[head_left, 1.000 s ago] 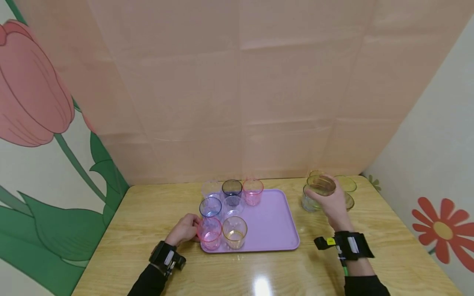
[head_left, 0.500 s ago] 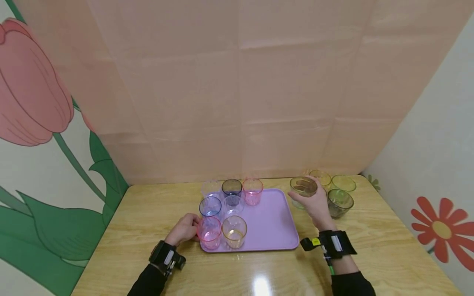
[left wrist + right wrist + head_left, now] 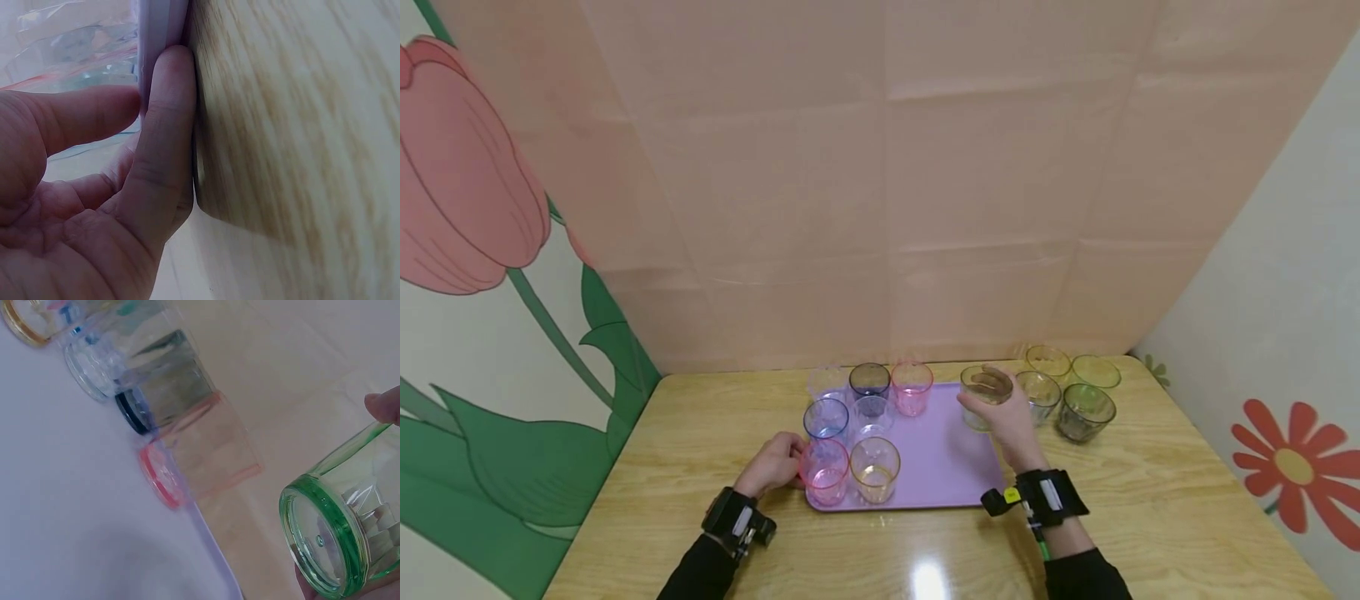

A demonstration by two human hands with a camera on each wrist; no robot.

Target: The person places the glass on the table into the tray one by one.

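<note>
My right hand [image 3: 1007,421] grips a green-tinted glass [image 3: 974,421] by its upper part, over the right rear of the purple tray [image 3: 943,479]. The glass is upright, and its green base [image 3: 322,537] fills the right of the right wrist view. My left hand [image 3: 775,462] pinches the tray's left edge, the thumb at the rim and a finger below it. Several glasses stand on the tray: pink [image 3: 825,477] and amber [image 3: 876,475] in front, blue [image 3: 826,421] and clear [image 3: 872,418] behind, then dark grey [image 3: 870,385] and another pink one [image 3: 912,393] at the rear.
Right of the tray, on the wooden table [image 3: 1150,500], stand a greyish glass [image 3: 1039,398], a dark green-grey glass [image 3: 1086,417] and two yellowish glasses, one amber [image 3: 1048,362] and one yellow-green [image 3: 1096,372]. A pinkish sheet [image 3: 887,208] rises behind the table.
My right hand has carried the green-tinted glass leftward from the group at the right to over the tray. My left hand has stayed at the tray's edge.
</note>
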